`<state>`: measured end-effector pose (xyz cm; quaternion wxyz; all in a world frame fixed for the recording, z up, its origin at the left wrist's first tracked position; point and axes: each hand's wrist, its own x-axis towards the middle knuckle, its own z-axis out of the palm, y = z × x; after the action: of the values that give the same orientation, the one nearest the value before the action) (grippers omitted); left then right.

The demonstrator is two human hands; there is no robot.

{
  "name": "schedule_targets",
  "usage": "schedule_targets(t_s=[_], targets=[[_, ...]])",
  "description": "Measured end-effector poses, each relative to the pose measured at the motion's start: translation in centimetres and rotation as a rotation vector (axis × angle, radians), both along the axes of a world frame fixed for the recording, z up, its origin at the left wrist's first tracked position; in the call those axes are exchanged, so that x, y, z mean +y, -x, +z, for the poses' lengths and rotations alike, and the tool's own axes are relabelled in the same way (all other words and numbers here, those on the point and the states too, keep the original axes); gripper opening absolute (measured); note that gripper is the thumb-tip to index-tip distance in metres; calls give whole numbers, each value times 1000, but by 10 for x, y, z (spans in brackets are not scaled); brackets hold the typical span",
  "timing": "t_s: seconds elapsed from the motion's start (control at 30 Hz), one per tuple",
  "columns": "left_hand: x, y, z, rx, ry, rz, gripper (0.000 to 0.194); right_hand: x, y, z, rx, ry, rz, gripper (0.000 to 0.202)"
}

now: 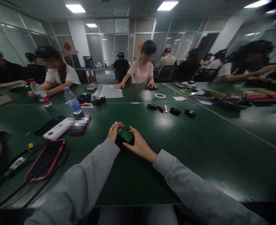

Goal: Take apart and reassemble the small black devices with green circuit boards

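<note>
Right hand (140, 144): wide lateral passage over the bare tabletop (222, 137) to its right, forward reach obstructed farther off by the wrench (166, 108) and two black pieces (175, 110); left hand (113, 132): leftward path obstructed by the white device (56, 129) and blue-capped bottle (72, 101).

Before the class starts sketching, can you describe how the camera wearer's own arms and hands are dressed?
Long grey sleeves with soft creases run down to the wrists, with no lettering or pattern visible. The left hand and right hand are ungloved, and I can make out no watch.
</note>
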<state>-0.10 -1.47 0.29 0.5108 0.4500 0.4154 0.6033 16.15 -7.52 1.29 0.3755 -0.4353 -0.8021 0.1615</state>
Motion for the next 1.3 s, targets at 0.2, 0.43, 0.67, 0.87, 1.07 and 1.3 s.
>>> schedule_targets(t_s=[0.2,0.43,0.67,0.87,1.07,1.3], targets=[[4,3,-2,-53,37,36,54,4,-3,3,-54,-36,42,51],[-15,-16,9,-234,244,-118,49,6,-8,14,80,-205,-120,53],[-26,-26,7,-200,220,-201,60,5,-5,16,87,-204,-101,51],[-21,-24,1,-161,140,-162,71,5,-4,15,233,-123,-75,56],[-22,-20,5,-88,107,-145,78,10,-7,10,262,-43,-35,65],[-18,-18,4,-138,163,-231,60,12,-8,5,222,-15,-95,64]])
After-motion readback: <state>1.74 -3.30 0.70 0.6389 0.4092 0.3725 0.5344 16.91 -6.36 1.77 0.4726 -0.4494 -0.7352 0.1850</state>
